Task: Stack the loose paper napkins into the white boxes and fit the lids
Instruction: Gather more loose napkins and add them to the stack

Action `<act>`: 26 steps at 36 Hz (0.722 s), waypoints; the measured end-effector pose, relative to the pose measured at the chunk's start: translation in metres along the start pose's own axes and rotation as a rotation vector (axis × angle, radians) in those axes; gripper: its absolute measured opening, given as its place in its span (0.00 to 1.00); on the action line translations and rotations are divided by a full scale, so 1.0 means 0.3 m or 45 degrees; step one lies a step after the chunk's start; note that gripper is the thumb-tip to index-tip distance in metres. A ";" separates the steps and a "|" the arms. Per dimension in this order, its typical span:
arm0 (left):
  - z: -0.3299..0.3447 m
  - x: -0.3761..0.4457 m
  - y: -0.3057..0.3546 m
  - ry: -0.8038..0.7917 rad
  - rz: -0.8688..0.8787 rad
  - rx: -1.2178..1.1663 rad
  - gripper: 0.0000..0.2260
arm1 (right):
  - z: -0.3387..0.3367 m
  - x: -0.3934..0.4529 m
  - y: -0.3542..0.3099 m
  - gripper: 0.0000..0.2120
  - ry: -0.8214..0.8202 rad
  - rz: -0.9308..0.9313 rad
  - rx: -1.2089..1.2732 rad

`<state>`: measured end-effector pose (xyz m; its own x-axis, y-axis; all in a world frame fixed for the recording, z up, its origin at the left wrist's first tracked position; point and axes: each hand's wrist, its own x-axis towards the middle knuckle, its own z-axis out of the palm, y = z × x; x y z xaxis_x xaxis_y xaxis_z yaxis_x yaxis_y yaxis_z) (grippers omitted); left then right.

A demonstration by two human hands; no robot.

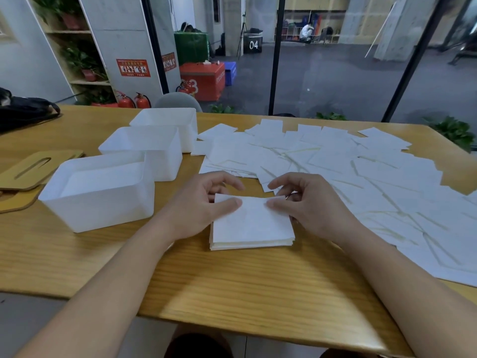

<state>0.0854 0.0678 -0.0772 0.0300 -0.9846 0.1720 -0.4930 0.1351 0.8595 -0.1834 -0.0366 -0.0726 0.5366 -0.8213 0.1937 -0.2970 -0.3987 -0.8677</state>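
Your left hand (204, 202) and right hand (307, 202) both pinch the small napkin stack (251, 224) with curled fingers, near the closest white box (103, 192).

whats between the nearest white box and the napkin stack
In the head view, only the left hand and bare table lie between nearest box and stack.

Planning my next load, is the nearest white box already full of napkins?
No. The nearest white box holds a low layer of napkins, well below its rim.
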 end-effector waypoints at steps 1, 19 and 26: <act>0.001 -0.005 -0.003 0.021 -0.005 0.051 0.14 | 0.009 -0.002 0.001 0.11 0.005 -0.021 -0.065; 0.047 -0.096 0.013 0.006 -0.053 0.665 0.23 | 0.004 -0.036 0.001 0.28 -0.165 -0.068 -0.485; 0.072 -0.130 0.024 0.006 -0.008 0.646 0.24 | 0.003 -0.040 -0.019 0.29 -0.306 -0.026 -0.552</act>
<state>0.0619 0.1048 -0.0882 0.0377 -0.9846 0.1709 -0.8532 0.0574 0.5185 -0.1875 -0.0243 -0.0705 0.6974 -0.7147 0.0535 -0.5583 -0.5886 -0.5847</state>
